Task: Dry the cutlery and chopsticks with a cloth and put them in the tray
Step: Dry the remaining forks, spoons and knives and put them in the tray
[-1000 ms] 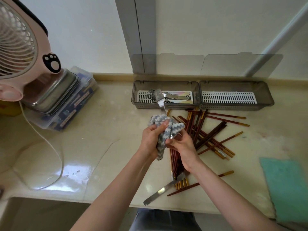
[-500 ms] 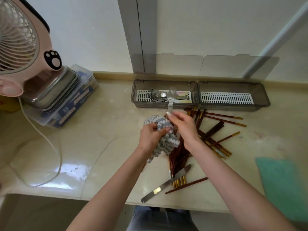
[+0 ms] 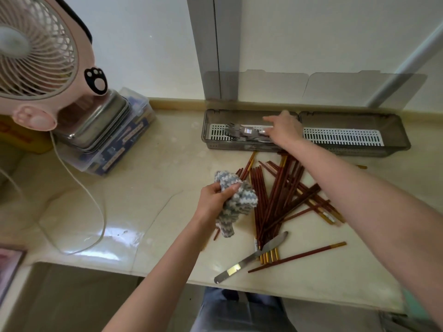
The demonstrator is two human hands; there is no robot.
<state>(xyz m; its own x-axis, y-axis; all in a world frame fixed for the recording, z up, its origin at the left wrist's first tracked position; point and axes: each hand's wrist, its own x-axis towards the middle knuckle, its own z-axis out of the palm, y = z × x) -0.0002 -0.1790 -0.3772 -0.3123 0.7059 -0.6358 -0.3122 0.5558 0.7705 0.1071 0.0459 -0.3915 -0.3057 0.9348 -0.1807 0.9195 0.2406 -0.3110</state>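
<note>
Chopsticks and knife not yet dried, forks in the tray

The chopsticks point(image 3: 275, 195) lie heaped just near of the tray point(image 3: 354, 115); they look light, stiff and apt to roll, so are best gathered mid-length. The flat steel knife point(image 3: 251, 257), nearer still, looks slick and is safest held by its handle. The left hand point(image 3: 213, 200) grips the bunched cloth point(image 3: 242, 200). The right hand point(image 3: 285, 127), fingers mostly straight, is over the forks point(image 3: 236, 134) in the left compartment; whether it holds one is unclear.
</note>
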